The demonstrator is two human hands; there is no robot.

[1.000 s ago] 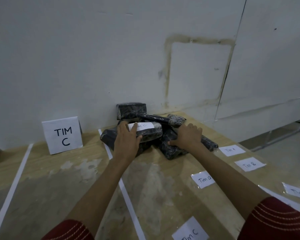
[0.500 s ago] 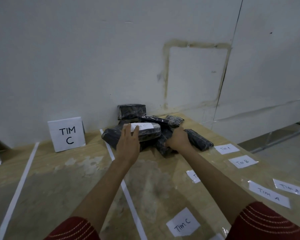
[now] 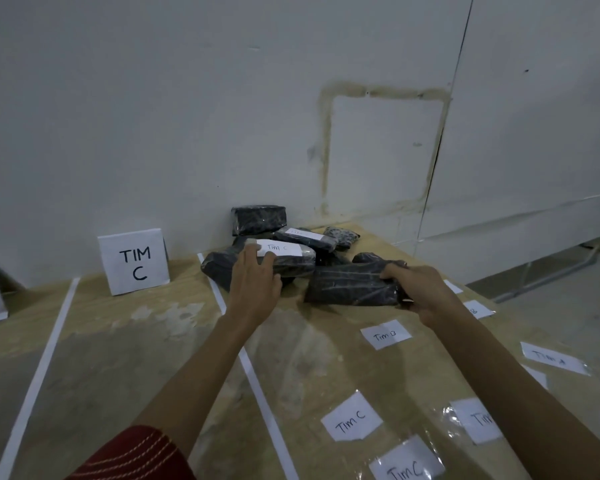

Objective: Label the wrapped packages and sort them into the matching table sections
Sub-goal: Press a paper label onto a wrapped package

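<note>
Since the earlier frame the right hand has drawn one dark wrapped package out of the pile toward me, and I see its fingers curled around the right end of it, just in front of the pile over the table. The left hand rests with relaxed fingers on the labelled package marked "Tim C", on top of the pile, right of the white tape line; the TIM C sign stands left of this line, by the wall
</note>
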